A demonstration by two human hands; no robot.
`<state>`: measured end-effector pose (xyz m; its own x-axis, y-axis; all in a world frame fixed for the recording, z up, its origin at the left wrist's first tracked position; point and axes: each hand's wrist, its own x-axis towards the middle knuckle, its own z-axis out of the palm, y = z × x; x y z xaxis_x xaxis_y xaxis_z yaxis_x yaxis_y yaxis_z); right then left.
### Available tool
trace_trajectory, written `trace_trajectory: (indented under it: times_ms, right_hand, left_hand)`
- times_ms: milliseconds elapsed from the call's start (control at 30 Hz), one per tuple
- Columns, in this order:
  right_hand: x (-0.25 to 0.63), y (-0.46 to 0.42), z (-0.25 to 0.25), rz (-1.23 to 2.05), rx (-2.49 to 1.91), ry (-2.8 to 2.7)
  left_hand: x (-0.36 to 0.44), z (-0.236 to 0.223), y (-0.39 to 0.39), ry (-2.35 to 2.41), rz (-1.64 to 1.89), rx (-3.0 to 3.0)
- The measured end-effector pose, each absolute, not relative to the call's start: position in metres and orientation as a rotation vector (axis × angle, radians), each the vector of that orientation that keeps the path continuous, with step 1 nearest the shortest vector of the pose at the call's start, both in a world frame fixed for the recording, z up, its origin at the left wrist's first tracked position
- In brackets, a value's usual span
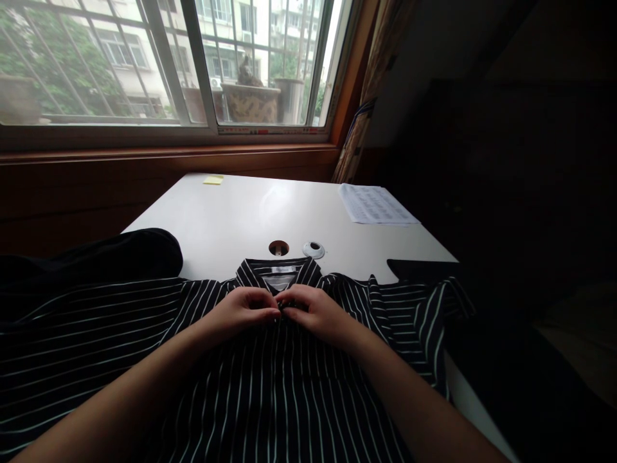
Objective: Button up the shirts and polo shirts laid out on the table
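A black shirt with thin white stripes [120, 334] lies spread front-up on a white table [231, 212], its collar [270, 270] pointing away from me. My left hand [243, 308] and my right hand [315, 312] meet just below the collar. Both pinch the shirt's front edge at its centre, fingers curled together around a spot where a button seems to be. The fingertips touch each other. My forearms lie over the shirt's body.
A dark garment [120, 254] is heaped at the table's left. A printed sheet of paper [373, 204] lies at the far right, a yellow sticky note [213, 181] at the far edge. A cable hole [278, 247] and its cap [313, 249] sit behind the collar. A window is beyond.
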<state>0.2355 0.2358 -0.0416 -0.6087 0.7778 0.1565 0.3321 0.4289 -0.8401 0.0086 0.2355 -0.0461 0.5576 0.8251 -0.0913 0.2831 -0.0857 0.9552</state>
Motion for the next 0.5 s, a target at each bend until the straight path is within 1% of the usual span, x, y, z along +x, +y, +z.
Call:
trace_trajectory:
  times_ms: [133, 267, 500]
  right_hand:
    - [0.2387, 0.2394, -0.0411, 1.024, -0.934, -2.15]
    - [0.2412, 0.2416, -0.0405, 0.98, -0.958, -2.124]
    - [0.2434, 0.2431, -0.0443, 0.921, -0.984, -2.104]
  left_hand:
    - [0.0095, -0.0432, 0.2349, 0.962, 0.647, 1.672]
    - [0.006, -0.0413, 0.2357, 0.899, 0.782, 1.925]
    - [0.0022, -0.0457, 0.2355, 0.832, 0.711, 2.24]
